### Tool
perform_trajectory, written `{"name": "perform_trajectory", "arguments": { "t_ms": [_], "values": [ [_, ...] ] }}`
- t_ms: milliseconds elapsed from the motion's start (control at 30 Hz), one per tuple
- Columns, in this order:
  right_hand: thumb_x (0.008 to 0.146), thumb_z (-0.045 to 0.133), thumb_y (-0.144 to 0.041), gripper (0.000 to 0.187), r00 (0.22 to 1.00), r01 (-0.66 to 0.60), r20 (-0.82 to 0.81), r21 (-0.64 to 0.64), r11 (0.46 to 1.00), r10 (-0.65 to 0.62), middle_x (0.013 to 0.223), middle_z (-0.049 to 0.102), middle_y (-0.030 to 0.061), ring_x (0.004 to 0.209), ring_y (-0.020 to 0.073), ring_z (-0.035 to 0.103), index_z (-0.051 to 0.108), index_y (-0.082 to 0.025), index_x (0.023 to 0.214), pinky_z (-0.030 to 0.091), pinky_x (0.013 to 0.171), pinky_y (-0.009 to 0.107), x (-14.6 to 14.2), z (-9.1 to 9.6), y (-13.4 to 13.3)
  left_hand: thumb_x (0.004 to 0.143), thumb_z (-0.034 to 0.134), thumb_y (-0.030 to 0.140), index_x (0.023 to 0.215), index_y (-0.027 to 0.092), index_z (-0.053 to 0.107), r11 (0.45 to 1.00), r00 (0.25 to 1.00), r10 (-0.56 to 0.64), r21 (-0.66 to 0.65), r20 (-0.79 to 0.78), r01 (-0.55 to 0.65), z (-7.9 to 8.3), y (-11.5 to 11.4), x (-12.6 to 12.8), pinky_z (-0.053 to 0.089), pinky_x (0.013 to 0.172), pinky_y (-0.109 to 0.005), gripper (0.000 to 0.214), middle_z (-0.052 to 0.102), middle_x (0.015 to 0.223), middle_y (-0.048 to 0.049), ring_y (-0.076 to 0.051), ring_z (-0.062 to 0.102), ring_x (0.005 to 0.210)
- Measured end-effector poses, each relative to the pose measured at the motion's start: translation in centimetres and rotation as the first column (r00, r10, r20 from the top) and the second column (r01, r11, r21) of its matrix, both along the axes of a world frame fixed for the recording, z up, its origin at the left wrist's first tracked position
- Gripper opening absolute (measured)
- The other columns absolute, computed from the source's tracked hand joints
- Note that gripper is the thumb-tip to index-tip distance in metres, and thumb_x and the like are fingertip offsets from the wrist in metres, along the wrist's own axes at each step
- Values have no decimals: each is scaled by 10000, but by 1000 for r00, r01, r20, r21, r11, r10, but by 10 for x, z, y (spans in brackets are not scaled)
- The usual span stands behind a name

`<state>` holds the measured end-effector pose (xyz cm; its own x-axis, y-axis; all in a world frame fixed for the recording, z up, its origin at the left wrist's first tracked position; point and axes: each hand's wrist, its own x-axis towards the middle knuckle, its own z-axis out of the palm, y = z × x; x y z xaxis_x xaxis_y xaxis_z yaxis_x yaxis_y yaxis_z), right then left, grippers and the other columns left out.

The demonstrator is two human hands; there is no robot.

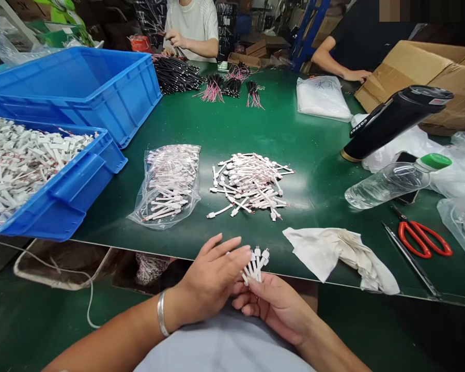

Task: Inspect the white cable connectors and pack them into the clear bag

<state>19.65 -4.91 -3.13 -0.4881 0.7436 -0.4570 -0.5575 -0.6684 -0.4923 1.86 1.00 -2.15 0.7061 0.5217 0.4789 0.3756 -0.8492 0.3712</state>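
The right hand (pixel 282 305) pinches a small fan of white connector leads (pixel 258 261) between thumb and fingers, down at the near table edge. The tips splay upward, probably so that each end shows separately while the lower ends are kept together. The left hand (pixel 209 281) lies across the fan's left side, fingers stretched and slightly apart; its thumb is hidden, so I cannot tell whether it grips any lead. It also hides part of the bunch, perhaps steadying or evening it.

Just right of the fingers, a crumpled cloth (pixel 341 253) lies along the edge of the green table (pixel 178 121). Straight beyond the fingertips is a loose pile of similar leads (pixel 251 183), seemingly set there for easy reach; left of it, a transparent bag (pixel 172 181) holds more, lying mostly parallel.

Farther right of the fingers come a slim metal tool (pixel 408 258), red-handled scissors (pixel 422 240), a water bottle (pixel 387 183) lying tilted, and a black tumbler (pixel 395 124), which crowd that side. Far left, a filled blue crate (pixel 81 175) and a taller blue bin (pixel 112 98) behind it wall off that side. Farthest ahead, dark cable bundles (pixel 178 75) lie before a co-worker in white (pixel 191 26).
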Motion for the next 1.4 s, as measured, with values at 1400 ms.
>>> {"name": "perform_trajectory", "arguments": {
  "t_ms": [1400],
  "values": [
    [741,695,-375,304,993,6,121,-95,995,5,674,630,27,511,59,579,652,-96,854,408,438,135,-4,4,2,888,391,92,1251,197,467,937,944,252,-296,212,-184,13,5,-18,444,983,-360,385,560,1251,-95,-175,498,1182]
  ]
}}
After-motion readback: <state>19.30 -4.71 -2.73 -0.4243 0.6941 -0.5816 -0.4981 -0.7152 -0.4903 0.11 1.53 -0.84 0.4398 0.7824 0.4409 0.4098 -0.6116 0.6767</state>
